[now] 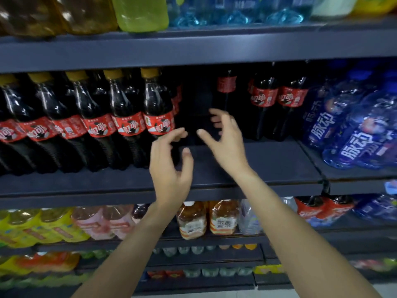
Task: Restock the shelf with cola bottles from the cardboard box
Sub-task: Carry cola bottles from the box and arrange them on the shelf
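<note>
**Partly filled: a gap waits in the middle of the cola shelf**

Already the shelf (279, 166) carries a good stock of cola. A tight front row of yellow-capped cola bottles (120, 117) runs from the shelf's left end to about its middle, standing close to the front edge, with more bottles dimly seen behind them. Toward the right end a smaller group of cola bottles (277, 104) stands well back, near the rear of the shelf. Between the two groups lies a dark unfilled gap, and bare shelf board stretches in front of the rear group out to the front edge. So, as I judge it, the restocking is well under way but not finished: that gap and the bare front strip on the right remain to be filled.

Every cola bottle in view stands upright, long axis vertical, cap up, red label facing out toward the aisle.

Both hands hover over the gap, above the front edge. The left hand (169, 166) has loosely curled, spread fingers and holds nothing; its fingertips are just beside the last yellow-capped bottle, though contact cannot be told. The right hand (225, 138) is spread wide, also holding nothing.

The cardboard box is not in view.
</note>
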Tool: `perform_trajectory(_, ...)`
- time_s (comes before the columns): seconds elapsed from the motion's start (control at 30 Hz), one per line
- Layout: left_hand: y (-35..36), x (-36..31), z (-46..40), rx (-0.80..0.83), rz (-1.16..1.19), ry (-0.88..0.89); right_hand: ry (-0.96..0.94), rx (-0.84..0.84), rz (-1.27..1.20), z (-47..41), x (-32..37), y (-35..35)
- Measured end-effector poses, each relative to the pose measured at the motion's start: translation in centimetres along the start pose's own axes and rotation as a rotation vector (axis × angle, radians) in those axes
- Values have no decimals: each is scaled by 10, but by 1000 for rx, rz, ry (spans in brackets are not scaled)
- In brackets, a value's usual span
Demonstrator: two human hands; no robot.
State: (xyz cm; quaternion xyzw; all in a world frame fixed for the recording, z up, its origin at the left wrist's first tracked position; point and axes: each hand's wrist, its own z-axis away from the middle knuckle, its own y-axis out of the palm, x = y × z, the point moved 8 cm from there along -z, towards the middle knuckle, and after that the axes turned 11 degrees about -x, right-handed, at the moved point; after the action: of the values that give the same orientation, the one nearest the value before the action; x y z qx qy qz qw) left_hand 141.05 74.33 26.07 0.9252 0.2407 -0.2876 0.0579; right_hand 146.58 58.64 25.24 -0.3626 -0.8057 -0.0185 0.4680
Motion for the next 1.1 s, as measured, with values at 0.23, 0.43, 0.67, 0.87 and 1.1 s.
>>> perform_trajectory(0.23,112,32,-7,188,-72,-212,41,-242,217,-38,-66,-106)
perform_trajectory(0.43,169,77,-30,164,-82,-313,0,-309,402,-64,-79,-82)
perform_trajectory(0.67,227,121,-57,104,-128,-277,-59,-497,639,-83,-90,-51)
perform_trajectory(0.87,250,129,-59,179,-214,-214,-44,-473,546,-88,-95,-53)
perform_trajectory(1.1,234,147,-65,331,30,-251,-83,-428,484,-85,-86,-51)
